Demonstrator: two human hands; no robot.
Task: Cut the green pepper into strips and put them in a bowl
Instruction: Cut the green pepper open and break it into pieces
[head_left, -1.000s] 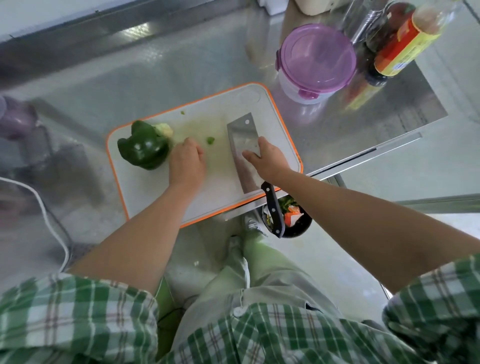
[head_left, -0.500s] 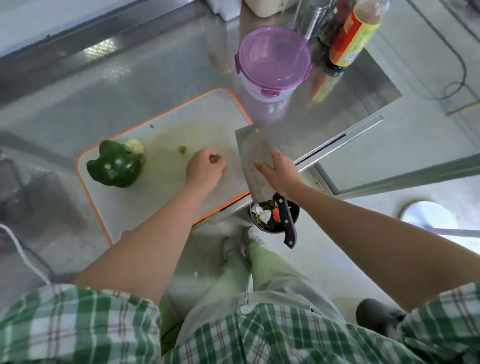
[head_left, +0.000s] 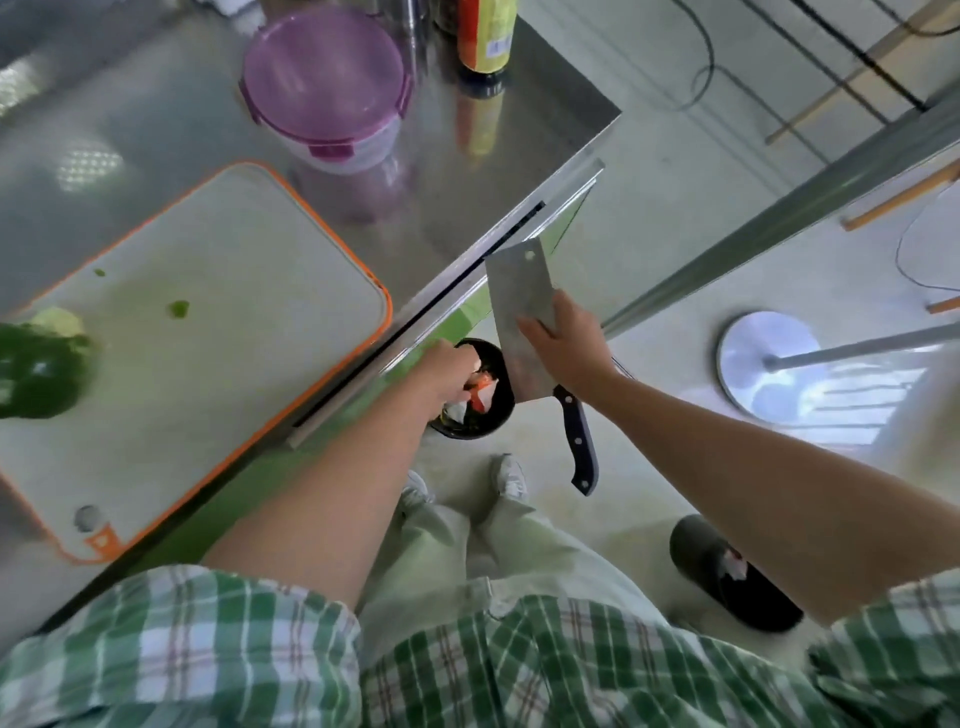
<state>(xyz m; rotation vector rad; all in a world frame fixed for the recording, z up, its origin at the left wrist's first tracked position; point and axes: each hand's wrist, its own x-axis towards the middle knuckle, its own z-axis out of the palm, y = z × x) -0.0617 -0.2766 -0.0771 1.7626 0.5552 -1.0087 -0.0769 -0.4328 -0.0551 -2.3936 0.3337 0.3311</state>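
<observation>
The green pepper (head_left: 36, 371) lies at the left end of the white, orange-rimmed cutting board (head_left: 234, 249), its pale core end facing up. A small green scrap (head_left: 179, 309) lies on the board nearby. My left hand (head_left: 449, 371) hangs past the table's front edge, over a black bin (head_left: 496, 410) on the floor that holds scraps. Its fingers point down and are hidden. My right hand (head_left: 566, 343) grips the cleaver (head_left: 519, 291) by its blade, out over the floor beside the bin, with the black handle hanging free toward me.
A tub with a purple lid (head_left: 322, 78) and a sauce bottle (head_left: 485, 36) stand at the back of the steel table (head_left: 467, 171). A second dark bin (head_left: 727, 571) and a round stool base (head_left: 763, 358) are on the floor to the right.
My left hand left the board with a pinched green scrap and now hangs over the black bin. My right hand carried the cleaver off the board, past the table edge.
</observation>
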